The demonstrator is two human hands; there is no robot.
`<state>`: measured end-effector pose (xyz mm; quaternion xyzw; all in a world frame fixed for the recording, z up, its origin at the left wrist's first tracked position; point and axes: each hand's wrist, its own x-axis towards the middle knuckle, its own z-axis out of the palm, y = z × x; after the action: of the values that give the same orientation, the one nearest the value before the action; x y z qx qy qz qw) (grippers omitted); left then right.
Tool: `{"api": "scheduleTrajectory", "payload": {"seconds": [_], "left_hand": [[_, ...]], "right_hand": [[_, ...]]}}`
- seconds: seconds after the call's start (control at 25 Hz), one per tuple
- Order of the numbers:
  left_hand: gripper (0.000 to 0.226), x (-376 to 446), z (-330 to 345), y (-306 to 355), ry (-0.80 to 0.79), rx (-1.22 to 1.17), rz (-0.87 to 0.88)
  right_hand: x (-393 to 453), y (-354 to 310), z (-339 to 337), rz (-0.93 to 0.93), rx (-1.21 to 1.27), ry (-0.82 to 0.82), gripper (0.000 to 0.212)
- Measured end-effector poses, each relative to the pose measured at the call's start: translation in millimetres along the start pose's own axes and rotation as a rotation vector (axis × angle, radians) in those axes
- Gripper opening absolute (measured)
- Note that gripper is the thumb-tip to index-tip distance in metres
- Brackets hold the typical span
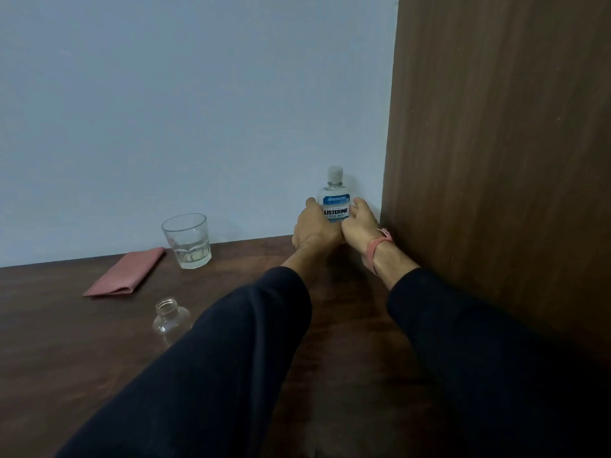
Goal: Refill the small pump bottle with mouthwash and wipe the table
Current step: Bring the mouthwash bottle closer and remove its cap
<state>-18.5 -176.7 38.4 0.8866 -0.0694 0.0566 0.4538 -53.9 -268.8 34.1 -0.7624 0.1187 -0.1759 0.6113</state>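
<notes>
Both hands, left hand (315, 228) and right hand (360, 226), grip the capped mouthwash bottle (335, 196) upright in the table's (66, 358) far corner, concealing its base; uncapped small bottle (170, 319) partly hidden behind the left sleeve (231, 342).

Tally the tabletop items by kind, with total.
Bottles: 2, mouthwash bottle held by left hand and right hand, small open bottle
Glass tumblers: 1
Folded pink cloths: 1
Total: 4
</notes>
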Motion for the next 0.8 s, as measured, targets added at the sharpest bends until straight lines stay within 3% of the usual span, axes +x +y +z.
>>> {"api": "scheduleTrajectory", "payload": {"seconds": [0.28,0.64,0.8], "left_hand": [[0.046,5.6,-11.1,-19.6,0.038,-0.026,0.054],[0.047,-128.3,-61.6,-37.7,-0.065,-0.126,0.134],[0.043,-181.5,-95.4,-54.3,-0.118,-0.135,0.209]], "right_hand": [[-9.3,21.2,-0.6,-0.083,-0.140,-0.099,0.073],[-132.4,28.7,-21.0,-0.281,-0.272,0.218,0.033],[-192.7,11.4,-24.2,-0.315,-0.259,0.328,0.041]]}}
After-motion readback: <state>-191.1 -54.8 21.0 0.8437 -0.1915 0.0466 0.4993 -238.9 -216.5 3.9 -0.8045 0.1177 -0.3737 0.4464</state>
